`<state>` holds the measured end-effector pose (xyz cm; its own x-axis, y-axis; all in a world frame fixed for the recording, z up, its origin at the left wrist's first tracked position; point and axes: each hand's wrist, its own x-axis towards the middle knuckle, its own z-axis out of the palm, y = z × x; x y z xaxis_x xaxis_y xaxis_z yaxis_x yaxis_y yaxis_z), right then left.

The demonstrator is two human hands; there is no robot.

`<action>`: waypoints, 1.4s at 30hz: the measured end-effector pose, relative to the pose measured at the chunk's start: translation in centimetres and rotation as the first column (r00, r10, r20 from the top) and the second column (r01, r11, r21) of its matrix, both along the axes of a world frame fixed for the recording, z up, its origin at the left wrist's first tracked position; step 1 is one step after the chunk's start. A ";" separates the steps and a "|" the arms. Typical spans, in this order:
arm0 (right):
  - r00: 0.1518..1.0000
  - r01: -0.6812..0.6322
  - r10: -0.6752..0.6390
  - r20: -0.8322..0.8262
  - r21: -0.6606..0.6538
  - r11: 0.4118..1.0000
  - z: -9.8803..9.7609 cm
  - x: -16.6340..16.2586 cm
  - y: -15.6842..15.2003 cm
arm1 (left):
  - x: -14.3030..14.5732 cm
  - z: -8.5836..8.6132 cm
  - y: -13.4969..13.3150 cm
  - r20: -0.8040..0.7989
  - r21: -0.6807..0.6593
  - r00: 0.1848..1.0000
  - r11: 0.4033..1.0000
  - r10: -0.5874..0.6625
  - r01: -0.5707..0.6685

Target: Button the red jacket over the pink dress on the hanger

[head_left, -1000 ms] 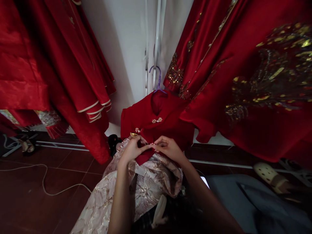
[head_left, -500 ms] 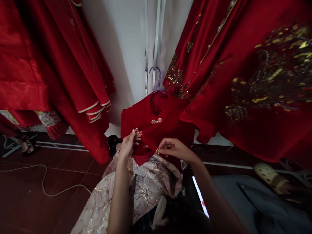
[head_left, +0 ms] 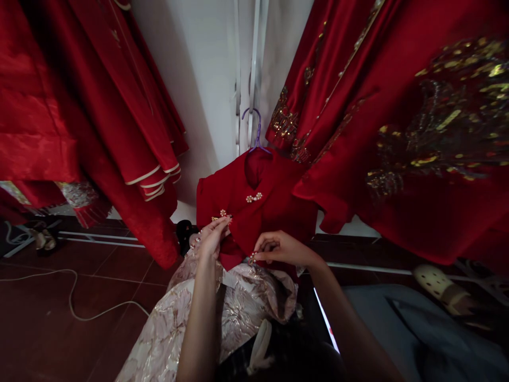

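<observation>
A short red jacket point(head_left: 278, 191) hangs from a purple hanger point(head_left: 258, 130) in front of me. High on its front sits a gold-and-pearl flower clasp point(head_left: 254, 198). My left hand point(head_left: 212, 236) is closed in a pinch on the jacket's front edge, beside another flower ornament point(head_left: 223, 213). Lower down, my right hand point(head_left: 283, 248) pinches a small pearl clasp point(head_left: 252, 258) at the front panel's edge. Fingers partly hide what each hand grips. Under the jacket's hem, a pale pink and gold brocade cloth point(head_left: 170, 313) spreads across my lap.
Red garments point(head_left: 115, 95) hang at the left, and sequinned red ones point(head_left: 397, 212) at the right. A white rack pole point(head_left: 254, 69) stands behind the jacket. A pale cable point(head_left: 73, 292) runs over the tiled floor. A cream clog point(head_left: 437, 284) lies at the right, near a lit screen point(head_left: 326, 318).
My right hand has moved slightly down and left with the clasp. My left fingertips have shifted a little right and down along the jacket's edge.
</observation>
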<state>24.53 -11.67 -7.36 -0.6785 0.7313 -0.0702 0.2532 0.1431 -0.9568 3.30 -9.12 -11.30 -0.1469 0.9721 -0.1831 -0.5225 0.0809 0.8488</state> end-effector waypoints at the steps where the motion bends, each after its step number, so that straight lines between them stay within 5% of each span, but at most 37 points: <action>1: 1.000 -0.003 0.003 0.007 -0.003 1.000 0.0 0.0 0.0 | 0.0 0.0 -0.1 -0.028 -0.002 1.000 1.000 -0.001 0.001; 6: 0.996 -0.057 0.059 0.073 -0.027 0.998 0.4 0.8 -0.1 | 1.1 1.5 -0.5 -0.269 0.063 0.956 0.988 -0.118 0.140; 9: 0.983 -0.125 0.131 0.128 -0.052 0.991 1.0 1.8 -0.2 | 2.6 3.5 0.0 -0.550 0.320 0.833 0.936 0.058 0.146; 12: 0.969 -0.166 0.174 0.175 -0.059 0.984 1.5 2.7 -0.4 | 3.9 5.8 0.6 -0.796 0.491 0.527 0.826 0.297 0.278; 16: 0.966 -0.174 0.183 0.184 -0.066 0.983 1.7 3.6 -0.5 | 4.3 8.1 1.4 -0.880 0.431 -0.014 0.811 0.475 0.395; 18: 0.969 -0.163 0.172 0.175 -0.065 0.984 1.7 3.9 -0.5 | 4.2 8.7 1.9 -0.845 0.397 -0.167 0.805 0.508 0.440; 20: 0.973 -0.151 0.158 0.169 -0.055 0.987 1.6 4.2 -0.4 | 4.0 9.0 2.4 -0.802 0.388 -0.233 0.777 0.549 0.496; 25: 0.971 -0.157 0.160 0.178 -0.031 0.987 1.5 4.6 -0.4 | 3.9 9.4 3.4 -0.804 0.378 -0.156 0.695 0.574 0.611; 31: 0.993 -0.005 -0.009 0.119 0.119 0.993 2.0 4.6 -0.2 | 4.3 10.3 3.0 -0.881 0.448 0.177 0.654 0.438 0.609; 33: 0.985 0.167 -0.169 -0.015 0.258 0.952 2.6 4.3 0.2 | 4.4 10.5 2.6 -0.880 0.475 0.324 0.675 0.348 0.564; 36: 0.889 0.455 -0.378 -0.257 0.428 0.780 4.1 3.2 1.2 | 4.5 10.8 2.2 -0.843 0.498 0.468 0.715 0.265 0.492; 39: 0.832 0.545 -0.380 -0.403 0.470 0.694 6.2 1.1 2.6 | 4.4 11.0 2.1 -0.847 0.524 0.390 0.693 0.361 0.496; 42: 0.832 0.520 -0.359 -0.423 0.367 0.771 7.8 -1.8 4.4 | 4.0 11.0 2.4 -0.842 0.529 0.188 0.705 0.506 0.473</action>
